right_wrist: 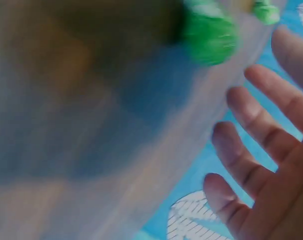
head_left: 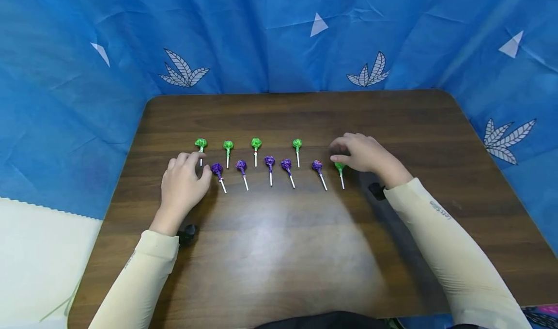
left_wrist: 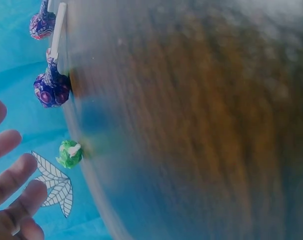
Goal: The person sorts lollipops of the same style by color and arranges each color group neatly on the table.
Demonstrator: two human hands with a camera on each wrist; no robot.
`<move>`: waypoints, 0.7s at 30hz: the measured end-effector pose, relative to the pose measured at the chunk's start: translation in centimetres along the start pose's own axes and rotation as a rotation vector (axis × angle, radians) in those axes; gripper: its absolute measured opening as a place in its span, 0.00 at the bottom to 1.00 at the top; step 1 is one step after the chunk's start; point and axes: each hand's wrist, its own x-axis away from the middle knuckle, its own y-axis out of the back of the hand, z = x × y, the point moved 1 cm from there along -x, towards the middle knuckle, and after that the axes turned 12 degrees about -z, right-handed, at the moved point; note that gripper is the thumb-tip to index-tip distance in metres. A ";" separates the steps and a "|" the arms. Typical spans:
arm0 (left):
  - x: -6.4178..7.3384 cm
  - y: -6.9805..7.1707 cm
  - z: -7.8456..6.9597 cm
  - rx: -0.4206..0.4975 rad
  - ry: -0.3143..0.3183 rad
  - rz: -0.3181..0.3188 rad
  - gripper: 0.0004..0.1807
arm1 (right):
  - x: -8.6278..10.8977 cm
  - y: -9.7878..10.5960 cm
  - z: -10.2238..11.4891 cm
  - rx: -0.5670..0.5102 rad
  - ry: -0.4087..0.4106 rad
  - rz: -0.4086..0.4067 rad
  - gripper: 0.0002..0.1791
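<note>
Several lollipops lie on a wooden table (head_left: pixel 279 242) in two rows, sticks toward the person. Behind is a green row, with a green lollipop (head_left: pixel 201 143) at its left end; in front is a purple row beginning with a purple lollipop (head_left: pixel 217 170). My left hand (head_left: pixel 180 186) hovers beside these two, its fingers loosely spread and holding nothing. My right hand (head_left: pixel 364 154) is over the right end, thumb overlapping the head of another green lollipop (head_left: pixel 341 173). In the right wrist view its fingers (right_wrist: pixel 241 107) are spread, apart from the green candy head (right_wrist: pixel 211 40).
A blue curtain (head_left: pixel 270 38) with leaf and triangle prints hangs behind the table and along its sides. Off the left edge is a white cloth (head_left: pixel 43 256). Black wrist devices cast shadows by both forearms.
</note>
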 end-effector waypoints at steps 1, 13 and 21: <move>0.0 0.0 0.0 0.000 -0.001 0.000 0.18 | 0.6 -0.1 -0.3 0.010 0.003 0.019 0.24; -0.4 0.8 -0.7 -0.069 0.000 0.200 0.23 | -1.6 -0.7 -1.2 -0.068 -0.132 -0.007 0.16; -0.8 0.8 -1.5 -0.137 -0.003 0.337 0.26 | -3.5 -0.6 -1.7 -0.094 -0.202 -0.015 0.21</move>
